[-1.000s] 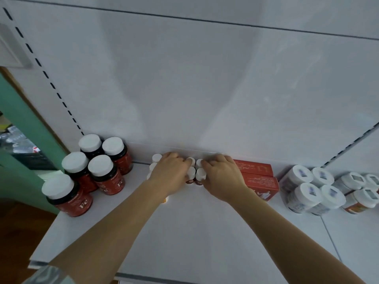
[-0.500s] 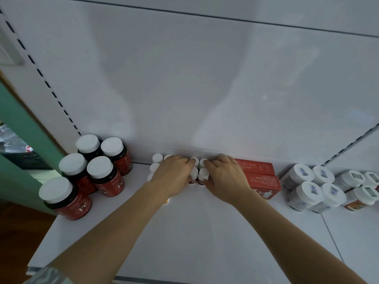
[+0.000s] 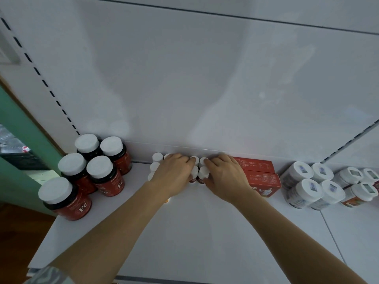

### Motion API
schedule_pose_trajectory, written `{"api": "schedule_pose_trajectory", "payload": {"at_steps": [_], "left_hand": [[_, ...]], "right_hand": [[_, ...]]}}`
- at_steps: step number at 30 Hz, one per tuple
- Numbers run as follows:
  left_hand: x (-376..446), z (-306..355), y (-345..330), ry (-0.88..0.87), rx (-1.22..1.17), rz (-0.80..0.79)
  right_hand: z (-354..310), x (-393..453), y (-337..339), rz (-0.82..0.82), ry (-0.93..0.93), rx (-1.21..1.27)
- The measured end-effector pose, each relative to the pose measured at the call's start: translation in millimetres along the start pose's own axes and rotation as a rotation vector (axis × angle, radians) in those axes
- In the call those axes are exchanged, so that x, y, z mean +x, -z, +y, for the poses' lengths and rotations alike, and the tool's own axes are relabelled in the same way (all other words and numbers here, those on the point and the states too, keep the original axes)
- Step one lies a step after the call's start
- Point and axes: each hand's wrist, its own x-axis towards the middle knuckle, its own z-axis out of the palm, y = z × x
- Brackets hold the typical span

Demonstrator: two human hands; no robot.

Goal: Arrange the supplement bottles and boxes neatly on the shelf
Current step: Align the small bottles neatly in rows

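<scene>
- Both our hands work the cluster of small white-capped bottles (image 3: 202, 172) at the far middle of the shelf (image 3: 205, 232), against the back panel (image 3: 184, 78). Our left hand (image 3: 172, 176) lies over the left part of the cluster with its fingers curled down onto the caps; our right hand (image 3: 225, 178) closes in from the right, fingers bent round the two rightmost bottles.
- Whether the left fingers truly pinch a bottle or only press on the caps we cannot tell, since the hand hides what lies under it.
- We judge these bottles light, rigid and smooth-walled, so they should slide readily on the white shelf and tip if pushed at the cap. A low hold round the body, or a push from both sides at once, would suit them best.
- Just right of our right hand lie two red boxes (image 3: 260, 173), flat and one in front of the other. They look like stiff card, best taken by the long edges.
- Farther left stand five large red bottles (image 3: 105, 176) with broad white caps; these are probably heavier.
- At the far right sit white tubs (image 3: 307, 182) with printed lids.
- Every cap and lid is on, so contents stay unseen.
</scene>
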Motion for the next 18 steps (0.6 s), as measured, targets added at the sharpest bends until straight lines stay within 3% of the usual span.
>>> {"api": "schedule_pose_trajectory", "payload": {"at_steps": [18], "left_hand": [[-1.8,-1.9,13.4,0.063,-0.032,-0.006]], "right_hand": [[4.5,-7.3,6.7,0.084,0.018,0.013]]}}
